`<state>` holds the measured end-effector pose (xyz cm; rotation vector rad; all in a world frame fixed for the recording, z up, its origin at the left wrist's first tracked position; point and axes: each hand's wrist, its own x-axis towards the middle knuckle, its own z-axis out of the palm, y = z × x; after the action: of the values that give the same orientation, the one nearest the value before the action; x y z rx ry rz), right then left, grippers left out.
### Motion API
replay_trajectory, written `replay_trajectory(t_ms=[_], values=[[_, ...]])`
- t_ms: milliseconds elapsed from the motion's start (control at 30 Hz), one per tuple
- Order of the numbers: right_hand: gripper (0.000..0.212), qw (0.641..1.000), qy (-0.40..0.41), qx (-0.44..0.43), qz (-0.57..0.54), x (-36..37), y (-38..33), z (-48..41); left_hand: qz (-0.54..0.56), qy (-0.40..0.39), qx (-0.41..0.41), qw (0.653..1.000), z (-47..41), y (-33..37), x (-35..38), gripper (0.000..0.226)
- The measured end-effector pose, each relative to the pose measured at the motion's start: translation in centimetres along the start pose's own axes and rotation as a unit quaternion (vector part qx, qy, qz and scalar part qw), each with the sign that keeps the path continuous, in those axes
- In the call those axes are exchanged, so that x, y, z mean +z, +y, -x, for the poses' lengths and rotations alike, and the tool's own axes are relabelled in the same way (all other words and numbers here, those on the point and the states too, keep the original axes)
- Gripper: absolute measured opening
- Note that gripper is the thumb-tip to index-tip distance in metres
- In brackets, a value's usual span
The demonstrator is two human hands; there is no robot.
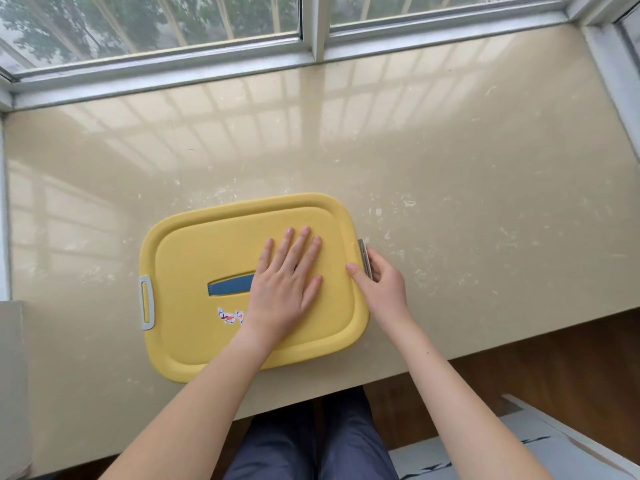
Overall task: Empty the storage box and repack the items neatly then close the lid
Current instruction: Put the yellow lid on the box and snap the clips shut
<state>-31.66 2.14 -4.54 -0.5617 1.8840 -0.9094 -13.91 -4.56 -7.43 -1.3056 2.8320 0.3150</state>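
"While both your hands are down there, tell me where the box sits."

"Near the front edge of the glossy beige ledge [450,161], a little left of its middle. The yellow lid [204,251] covers it wholly, so the storage box's walls are hidden from me."

"And your hands?"

"My left hand [287,282] lies flat on the lid, fingers straight and spread. The palm covers one end of the blue handle strip [230,285], and a small patterned sticker [228,315] is just beside the wrist. My right hand [384,285] is at the lid's right edge, thumb laid on the yellow rim and fingers curled round the grey clasp [363,254]. A matching clasp [146,303] on the left side is untouched."

"What of the room?"

"A window [156,22] with pale metal frames runs along the far side of the ledge, with green trees blurred beyond the glass. Its bars are mirrored in the polished surface, which is flecked with pale scuffs. Below the front edge I see brown wooden floor [554,355], my dark blue trousers [284,445], and something white [519,441] at the lower right that I cannot make out."
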Motion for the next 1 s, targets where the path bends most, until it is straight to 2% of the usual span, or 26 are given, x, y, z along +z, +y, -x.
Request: replay_trajectory(t_ms=[133,300,500,600,800,1000], values=[[0.050,0.998,0.056,-0.008,-0.037,0.5,-0.2,0.2,0.002,0.000,-0.001,1.000,0.0,0.0,0.0,0.062],[0.049,0.995,0.094,-0.021,-0.013,1.2,-0.6,0.6,0.004,-0.008,-0.005,1.000,0.0,0.0,-0.1,0.062],[0.042,0.993,0.046,-0.044,0.098,0.9,-0.7,0.5,0.007,-0.004,-0.007,1.000,0.0,0.0,-0.1,0.062],[0.037,0.989,0.053,-0.052,0.127,0.9,-0.8,0.5,0.008,0.003,-0.006,1.000,0.0,0.1,-0.1,0.062],[0.051,0.971,0.071,-0.079,0.213,2.0,-0.2,1.0,0.007,0.003,-0.008,1.000,0.0,0.1,-0.1,0.063],[0.052,0.961,0.089,-0.105,0.241,2.4,0.2,1.4,0.008,0.000,-0.009,1.000,-0.1,0.1,0.0,0.063]])
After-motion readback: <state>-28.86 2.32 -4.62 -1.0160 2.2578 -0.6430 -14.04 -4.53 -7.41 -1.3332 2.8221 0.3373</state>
